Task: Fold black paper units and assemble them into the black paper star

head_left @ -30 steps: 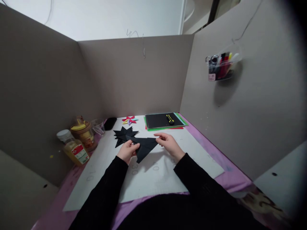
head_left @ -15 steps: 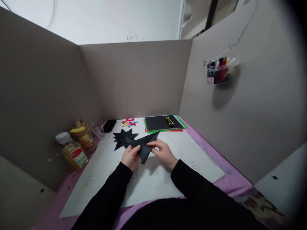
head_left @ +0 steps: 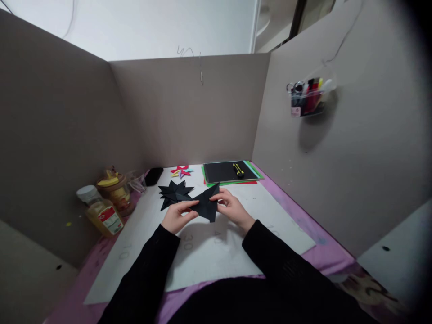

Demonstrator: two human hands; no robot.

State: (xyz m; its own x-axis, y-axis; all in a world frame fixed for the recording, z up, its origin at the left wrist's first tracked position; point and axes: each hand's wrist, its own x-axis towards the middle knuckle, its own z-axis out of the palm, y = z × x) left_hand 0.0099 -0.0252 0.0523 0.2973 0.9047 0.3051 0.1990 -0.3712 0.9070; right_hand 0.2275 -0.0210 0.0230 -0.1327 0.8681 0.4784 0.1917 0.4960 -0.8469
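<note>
Both hands hold a folded piece of black paper (head_left: 206, 204) just above the white sheet (head_left: 209, 252). My left hand (head_left: 175, 217) pinches its left edge, thumb on top. My right hand (head_left: 232, 208) grips its right side, fingers curled around it. The piece ends in a point toward the back. Just behind it, a black many-pointed paper star (head_left: 173, 192) lies flat on the white sheet.
A stack of black, green and red paper (head_left: 231, 172) with a yellow-and-black cutter (head_left: 239, 169) lies at the back. A small coloured paper star (head_left: 181, 171) and a dark object (head_left: 154, 176) sit behind. Jars and a bottle (head_left: 101, 210) stand left. A pen holder (head_left: 308, 96) hangs on the right cardboard wall.
The black paper has been turned and folded in my hands, from a long pointed shape to a shorter, more compact one. Both hands stayed on it.
</note>
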